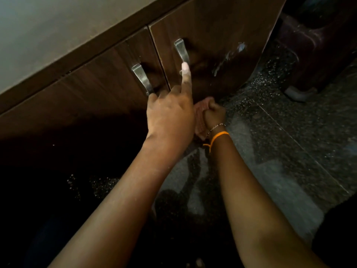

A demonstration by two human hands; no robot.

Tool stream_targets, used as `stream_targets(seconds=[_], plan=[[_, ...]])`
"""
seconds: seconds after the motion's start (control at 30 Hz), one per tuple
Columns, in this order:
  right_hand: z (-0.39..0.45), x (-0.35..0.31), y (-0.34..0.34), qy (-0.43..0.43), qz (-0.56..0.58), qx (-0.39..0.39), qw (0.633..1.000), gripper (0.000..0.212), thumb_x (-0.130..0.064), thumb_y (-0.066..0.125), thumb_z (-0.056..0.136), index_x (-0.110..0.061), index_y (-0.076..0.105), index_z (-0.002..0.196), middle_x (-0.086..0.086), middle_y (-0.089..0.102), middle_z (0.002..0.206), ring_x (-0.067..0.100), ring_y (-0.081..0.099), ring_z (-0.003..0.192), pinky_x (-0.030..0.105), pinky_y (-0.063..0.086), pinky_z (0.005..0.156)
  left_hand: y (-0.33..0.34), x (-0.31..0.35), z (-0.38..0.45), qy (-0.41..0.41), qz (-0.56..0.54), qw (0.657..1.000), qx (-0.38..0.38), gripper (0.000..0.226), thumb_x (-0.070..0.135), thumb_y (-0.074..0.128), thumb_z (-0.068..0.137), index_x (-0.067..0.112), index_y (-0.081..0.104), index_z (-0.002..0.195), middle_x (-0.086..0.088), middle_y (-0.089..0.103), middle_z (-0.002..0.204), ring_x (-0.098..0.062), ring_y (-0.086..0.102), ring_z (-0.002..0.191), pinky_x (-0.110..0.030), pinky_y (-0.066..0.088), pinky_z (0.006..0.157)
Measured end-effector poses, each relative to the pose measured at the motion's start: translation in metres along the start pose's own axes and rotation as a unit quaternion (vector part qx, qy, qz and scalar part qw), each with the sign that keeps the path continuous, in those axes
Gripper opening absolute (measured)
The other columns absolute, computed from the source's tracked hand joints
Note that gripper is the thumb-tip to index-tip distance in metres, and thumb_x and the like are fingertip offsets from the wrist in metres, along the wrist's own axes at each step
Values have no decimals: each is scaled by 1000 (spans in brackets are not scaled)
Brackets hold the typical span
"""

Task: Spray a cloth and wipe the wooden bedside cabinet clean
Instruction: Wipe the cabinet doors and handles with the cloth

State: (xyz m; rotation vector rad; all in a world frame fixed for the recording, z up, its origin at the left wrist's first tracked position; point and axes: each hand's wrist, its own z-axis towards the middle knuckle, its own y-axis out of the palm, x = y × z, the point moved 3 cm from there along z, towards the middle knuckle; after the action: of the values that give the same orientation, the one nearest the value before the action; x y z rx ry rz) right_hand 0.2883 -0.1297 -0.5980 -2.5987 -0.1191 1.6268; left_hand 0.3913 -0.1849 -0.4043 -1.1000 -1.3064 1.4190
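Gripping a crumpled pinkish cloth (201, 115), the right hand (214, 116) is pressing it low against the right door of the wooden cabinet (212, 35), near the speckled stone floor (289, 136), while the left hand (170, 115) is holding nothing and is stretching one finger up to the right metal handle (181, 51), its other fingers curled near the left handle (142, 78). Most of the cloth is hiding behind both hands, and the dark object (318, 45) at the upper right is being cut off by the frame edge and is too dim to make out.
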Motion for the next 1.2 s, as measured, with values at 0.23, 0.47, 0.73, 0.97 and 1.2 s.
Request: stream_targets(seconds=[0.23,0.47,0.73,0.97,1.2], plan=[[-19,-121,-37,-313,129,114,934,23,8,58,67,9,65,89,4,65,83,-6,58,71,11,47,73,-2,-1,6,-1,9,1000,-6,72,8,34,82,10,7,149,-12,63,107,-35,58,96,-43,39,85],[-47,-111,-15,-397,109,156,898,32,6,61,76,1,65,107,17,59,101,12,56,94,13,43,87,-11,2,7,-3,7,1000,21,72,9,20,73,4,25,145,-11,61,77,-36,59,80,-41,39,75],[40,-9,6,64,150,55,985,46,-9,35,99,-3,24,144,22,35,143,31,46,125,17,39,101,-14,-5,9,-15,-37,999,2,65,1,40,84,14,26,146,-1,48,79,-31,57,82,-41,39,82],[25,5,21,87,258,24,962,30,-3,25,100,-16,46,116,1,52,101,18,55,99,39,49,98,-19,9,17,-32,-63,997,6,59,14,27,84,5,33,142,-10,64,101,-30,59,84,-37,39,80],[-63,-78,8,-364,172,56,914,40,-5,33,99,0,36,138,13,37,146,22,35,136,31,27,115,-33,11,22,-31,-51,994,-93,68,25,9,81,5,27,143,-14,55,123,-35,52,112,-40,37,95]])
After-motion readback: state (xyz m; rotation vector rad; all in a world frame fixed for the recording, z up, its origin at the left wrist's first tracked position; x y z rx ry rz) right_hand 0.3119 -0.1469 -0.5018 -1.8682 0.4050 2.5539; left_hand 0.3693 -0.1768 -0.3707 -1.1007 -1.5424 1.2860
